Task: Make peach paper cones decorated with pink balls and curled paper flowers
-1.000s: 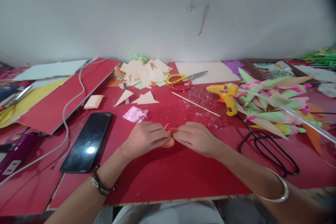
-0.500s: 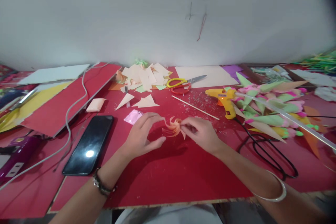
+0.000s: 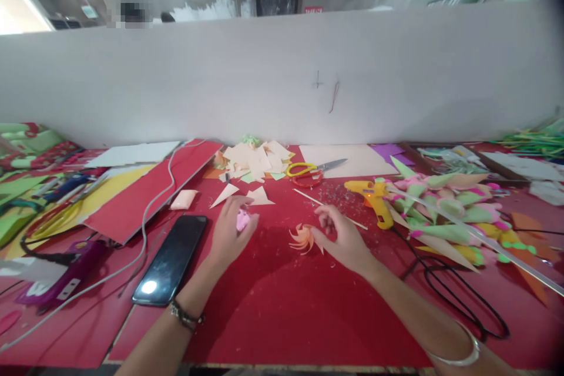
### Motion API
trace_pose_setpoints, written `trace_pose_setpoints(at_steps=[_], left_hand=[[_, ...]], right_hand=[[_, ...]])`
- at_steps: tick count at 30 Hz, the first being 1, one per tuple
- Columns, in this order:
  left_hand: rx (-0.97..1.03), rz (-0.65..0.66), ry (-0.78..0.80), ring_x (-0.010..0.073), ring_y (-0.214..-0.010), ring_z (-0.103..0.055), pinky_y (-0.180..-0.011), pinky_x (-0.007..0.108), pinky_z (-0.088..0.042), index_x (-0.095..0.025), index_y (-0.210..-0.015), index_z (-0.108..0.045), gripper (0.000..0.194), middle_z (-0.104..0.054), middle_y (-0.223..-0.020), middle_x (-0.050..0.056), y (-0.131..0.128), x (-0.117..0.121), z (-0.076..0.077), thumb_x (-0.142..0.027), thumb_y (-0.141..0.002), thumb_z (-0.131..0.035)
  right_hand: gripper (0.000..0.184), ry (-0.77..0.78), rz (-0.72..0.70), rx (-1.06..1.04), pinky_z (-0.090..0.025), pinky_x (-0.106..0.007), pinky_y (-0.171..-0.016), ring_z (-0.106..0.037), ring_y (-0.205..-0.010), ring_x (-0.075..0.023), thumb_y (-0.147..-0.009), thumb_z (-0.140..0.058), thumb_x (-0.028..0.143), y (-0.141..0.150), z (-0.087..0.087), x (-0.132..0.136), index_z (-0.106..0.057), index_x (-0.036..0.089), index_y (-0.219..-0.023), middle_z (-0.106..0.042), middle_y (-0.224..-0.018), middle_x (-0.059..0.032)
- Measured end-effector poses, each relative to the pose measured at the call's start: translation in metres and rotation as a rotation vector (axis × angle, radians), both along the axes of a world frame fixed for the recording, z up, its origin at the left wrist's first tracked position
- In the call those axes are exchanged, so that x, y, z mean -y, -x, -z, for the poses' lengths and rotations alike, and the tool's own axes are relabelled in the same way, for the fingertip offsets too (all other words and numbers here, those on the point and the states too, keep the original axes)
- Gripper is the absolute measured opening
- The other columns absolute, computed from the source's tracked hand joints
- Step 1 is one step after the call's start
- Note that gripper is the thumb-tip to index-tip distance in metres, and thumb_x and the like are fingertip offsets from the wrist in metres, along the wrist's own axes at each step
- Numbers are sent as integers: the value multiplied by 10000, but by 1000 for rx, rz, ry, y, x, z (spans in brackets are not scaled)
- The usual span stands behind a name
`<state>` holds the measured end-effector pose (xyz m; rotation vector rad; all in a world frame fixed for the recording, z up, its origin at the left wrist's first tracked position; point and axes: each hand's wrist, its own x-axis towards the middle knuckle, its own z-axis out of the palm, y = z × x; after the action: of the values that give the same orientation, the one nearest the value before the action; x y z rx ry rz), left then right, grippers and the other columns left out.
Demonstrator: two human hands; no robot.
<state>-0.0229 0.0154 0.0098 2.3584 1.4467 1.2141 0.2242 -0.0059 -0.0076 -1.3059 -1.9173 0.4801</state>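
An orange paper flower [image 3: 303,239] with thin curled petals rests on the red tabletop in front of me. Beside it is my right hand [image 3: 348,239], its thumb at the flower's edge and its bent fingers apart from the thumb, with no grip on the flower. My left hand [image 3: 231,232] is at a small pink packet [image 3: 242,221], thumb and fingers spread around it and partly covering it. I cannot see whether the fingers touch the packet. Cream paper pieces [image 3: 261,195] lie just beyond this hand.
A phone [image 3: 171,258] and a peach packet [image 3: 184,200] lie on the left. Scissors [image 3: 304,171], a thin stick [image 3: 308,196] and cut paper [image 3: 253,158] sit at the back. A yellow glue gun [image 3: 374,200], its black cable [image 3: 449,282] and a flower pile [image 3: 453,205] occupy the right.
The right fingers have let go of the flower, which now rests on the table. My left hand has moved left, away from it, to the pink packet. The view has tilted up.
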Motion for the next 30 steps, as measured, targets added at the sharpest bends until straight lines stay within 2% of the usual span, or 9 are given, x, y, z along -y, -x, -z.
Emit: trace_pose_setpoints(at_steps=[3, 5, 9, 14, 18, 20, 24, 28, 30], left_hand=[[-84, -167, 70, 219, -963, -490, -849, 391, -401, -191, -1038, -462, 267, -506, -1006, 79, 16, -12, 1, -280, -786, -470], [-197, -218, 139, 250, -1027, -466, -880, 413, -383, -189, -1108, -436, 380, -488, -1069, 100, 27, -18, 5, -325, -760, -502], [-343, -198, 221, 279, -1096, -434, -902, 433, -366, -189, -1205, -382, 499, -455, -1167, 122, 36, -28, 8, -361, -755, -510], [-507, -127, 227, 246, -1156, -384, -919, 391, -362, -207, -1223, -387, 425, -428, -1246, 103, 16, -47, -5, -327, -817, -421], [-591, -78, 276, 288, -1161, -375, -912, 426, -354, -248, -1197, -444, 499, -404, -1285, 92, 0, -66, -5, -251, -712, -560], [-625, -55, 321, 301, -1104, -433, -867, 429, -384, -239, -1119, -520, 478, -471, -1218, 101, -2, -73, -2, -218, -650, -608], [-638, -11, 340, 220, -941, -543, -800, 333, -416, -214, -912, -608, 226, -609, -973, 70, 1, -79, 1, -185, -692, -561], [-563, -26, 284, 208, -871, -562, -782, 321, -399, -172, -801, -609, 108, -637, -877, 77, 5, -79, -6, -201, -738, -527], [-494, -30, 261, 189, -776, -571, -719, 299, -412, -160, -774, -605, 137, -639, -813, 74, 7, -76, -13, -237, -767, -492]], right_hand=[[701, 73, -201, 112, -394, -385, -882, -452, -1086, -234, -635, -653, 355, -1, 2, 2, -322, 229, -1240, -459, -1155, -92], [843, 150, -289, 148, -334, -412, -954, -341, -1204, -251, -615, -674, 346, 0, 5, 3, -211, 251, -1313, -351, -1287, -106], [812, 176, -271, 138, -302, -406, -987, -315, -1229, -232, -667, -635, 294, 4, 11, 2, -165, 247, -1328, -338, -1303, -108], [721, 126, -258, 142, -338, -372, -964, -398, -1168, -211, -690, -615, 282, 9, 11, 2, -237, 238, -1301, -418, -1234, -98], [688, 105, -247, 133, -348, -369, -956, -423, -1148, -204, -694, -607, 249, 9, 10, 1, -260, 244, -1288, -432, -1229, -91], [652, 93, -235, 129, -358, -376, -947, -430, -1143, -206, -708, -593, 250, 8, 12, 0, -277, 243, -1278, -440, -1224, -92], [587, 62, -191, 129, -372, -394, -933, -433, -1138, -220, -723, -573, 252, 7, 16, -5, -319, 223, -1252, -460, -1197, -103], [637, 45, -170, 147, -360, -412, -947, -401, -1160, -236, -700, -598, 284, 6, 16, -6, -301, 213, -1259, -436, -1219, -111], [672, -3, -143, 147, -340, -432, -961, -368, -1181, -247, -695, -605, 321, 5, 13, -5, -275, 216, -1271, -409, -1241, -116]])
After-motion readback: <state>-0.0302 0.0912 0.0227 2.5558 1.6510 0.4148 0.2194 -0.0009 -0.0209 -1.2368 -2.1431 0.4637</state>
